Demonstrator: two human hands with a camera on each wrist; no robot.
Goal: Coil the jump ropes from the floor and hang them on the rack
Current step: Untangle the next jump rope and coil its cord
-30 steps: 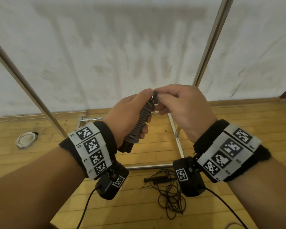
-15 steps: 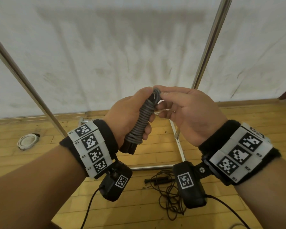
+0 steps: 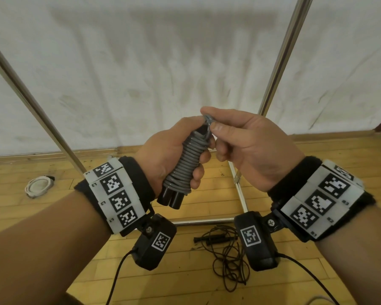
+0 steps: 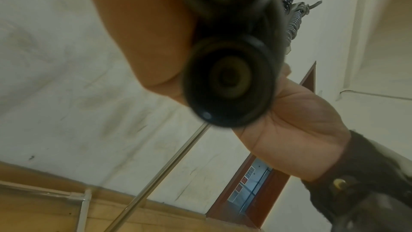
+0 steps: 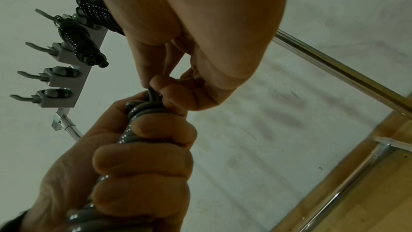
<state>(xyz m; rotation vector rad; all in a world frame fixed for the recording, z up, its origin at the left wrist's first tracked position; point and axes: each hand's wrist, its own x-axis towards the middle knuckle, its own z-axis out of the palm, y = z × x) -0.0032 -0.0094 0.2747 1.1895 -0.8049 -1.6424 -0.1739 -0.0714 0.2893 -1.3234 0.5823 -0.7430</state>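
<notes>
My left hand (image 3: 174, 157) grips a grey jump rope (image 3: 186, 166) wound in tight turns round its two black handles, whose ends (image 3: 171, 198) stick out below my fist and fill the left wrist view (image 4: 227, 84). My right hand (image 3: 246, 146) pinches the rope's last loop (image 3: 207, 120) at the top of the bundle, thumb against forefinger (image 5: 165, 91). A black jump rope (image 3: 227, 258) lies tangled and loose on the wooden floor below my wrists. High up, the grey hook rack (image 5: 64, 77) carries two coiled ropes (image 5: 78, 40), with bare hooks lower down.
Two slanted metal poles (image 3: 282, 56) of the rack's stand rise in front of a white wall, and its base bars (image 3: 240, 190) lie on the wooden floor. A white coiled item (image 3: 39, 186) sits on the floor at the left. Cables hang from both wrist cameras.
Both hands have risen slightly with the grey bundle. My right hand has turned its wrist outward, still working the rope's end at the top of the coil.
</notes>
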